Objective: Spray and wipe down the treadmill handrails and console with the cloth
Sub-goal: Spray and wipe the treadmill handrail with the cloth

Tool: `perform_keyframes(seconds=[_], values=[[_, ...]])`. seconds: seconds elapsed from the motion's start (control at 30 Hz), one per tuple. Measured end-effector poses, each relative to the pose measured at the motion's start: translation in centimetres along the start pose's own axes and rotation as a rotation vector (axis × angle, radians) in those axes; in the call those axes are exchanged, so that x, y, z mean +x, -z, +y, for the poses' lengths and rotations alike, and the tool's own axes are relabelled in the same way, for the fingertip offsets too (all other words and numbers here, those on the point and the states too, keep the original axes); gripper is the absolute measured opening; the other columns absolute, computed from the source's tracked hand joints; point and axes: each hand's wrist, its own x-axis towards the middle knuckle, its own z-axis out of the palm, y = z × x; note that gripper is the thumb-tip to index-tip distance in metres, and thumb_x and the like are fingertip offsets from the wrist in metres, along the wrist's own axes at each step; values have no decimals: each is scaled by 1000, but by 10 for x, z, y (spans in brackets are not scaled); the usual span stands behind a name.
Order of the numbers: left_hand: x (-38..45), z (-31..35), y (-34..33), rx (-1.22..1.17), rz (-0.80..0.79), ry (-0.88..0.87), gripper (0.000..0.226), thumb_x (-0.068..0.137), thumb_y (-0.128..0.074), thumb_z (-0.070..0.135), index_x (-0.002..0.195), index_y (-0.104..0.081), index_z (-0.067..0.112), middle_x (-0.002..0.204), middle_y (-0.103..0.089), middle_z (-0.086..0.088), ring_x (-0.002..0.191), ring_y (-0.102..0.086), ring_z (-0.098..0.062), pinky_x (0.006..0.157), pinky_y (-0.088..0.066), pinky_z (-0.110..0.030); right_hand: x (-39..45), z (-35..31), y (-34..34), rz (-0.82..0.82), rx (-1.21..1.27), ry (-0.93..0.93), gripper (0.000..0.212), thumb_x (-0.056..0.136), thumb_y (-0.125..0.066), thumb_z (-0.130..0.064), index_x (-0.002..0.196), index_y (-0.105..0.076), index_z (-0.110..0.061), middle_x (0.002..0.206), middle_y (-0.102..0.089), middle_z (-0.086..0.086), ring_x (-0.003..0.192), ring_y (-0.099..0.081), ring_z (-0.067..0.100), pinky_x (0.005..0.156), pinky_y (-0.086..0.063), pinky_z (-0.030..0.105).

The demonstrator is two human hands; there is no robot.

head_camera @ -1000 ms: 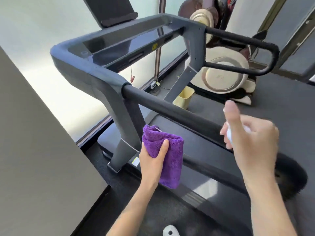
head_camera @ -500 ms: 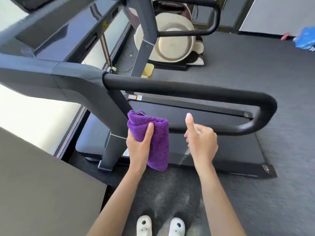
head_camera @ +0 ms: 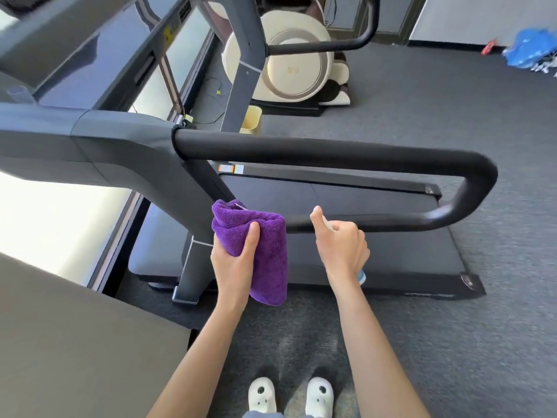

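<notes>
From the head view, your two hands sit just below the near handrail [head_camera: 301,149], one of two black handrails in sight. Your left hand [head_camera: 233,260] grips the one purple cloth [head_camera: 256,245], fingers curled round it, beside the rail's grey upright. Your right hand [head_camera: 342,245] curls round one small spray bottle [head_camera: 361,276], thumb raised. Two white slippers [head_camera: 262,395] stand beneath the handrail.

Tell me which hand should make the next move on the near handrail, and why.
Right, probably. The right hand grips the spray bottle close to the near handrail, so it can spray first. The left hand holds the purple cloth ready to wipe afterwards.
</notes>
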Motion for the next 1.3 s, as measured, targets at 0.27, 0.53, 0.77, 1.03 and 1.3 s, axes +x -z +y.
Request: perform_keyframes(seconds=[0.27,0.53,0.77,1.03,1.3], values=[[5,-8,1,-10,-28,7,43,69,-70,51,105,-60,30,97,-67,14,86,-64,5,82,-51,-20,14,16,-8,78,-47,-106,70,96,-49,-66,53,-31,-15,51,-39,2,52,-37,23,55,-26,33],[-4,-20,-38,46,-116,23,34,72,-68,49,102,-57,36,100,-67,11,89,-64,0,85,-51,-25,37,65,32,160,4,-212,82,84,-37,-78,62,-56,-1,68,-71,8,68,-61,30,67,-40,36],[-18,-32,-84,66,-112,14,35,70,-68,49,100,-58,33,98,-68,10,89,-65,-5,87,-51,-29,69,97,71,194,-3,-248,77,81,-40,-71,69,-67,1,69,-71,12,70,-61,33,67,-39,37],[-21,-31,-99,119,10,-73,46,82,-71,38,120,-50,20,101,-61,17,82,-59,15,75,-45,-6,89,104,80,69,23,-210,79,95,-43,-72,75,-70,-1,72,-70,8,75,-61,27,71,-35,36],[10,-11,-70,433,98,-406,52,75,-70,57,117,-52,34,113,-63,15,103,-59,-5,89,-44,-24,71,89,62,7,37,4,95,74,-24,-86,69,-64,0,63,-66,11,71,-61,30,70,-41,37]])
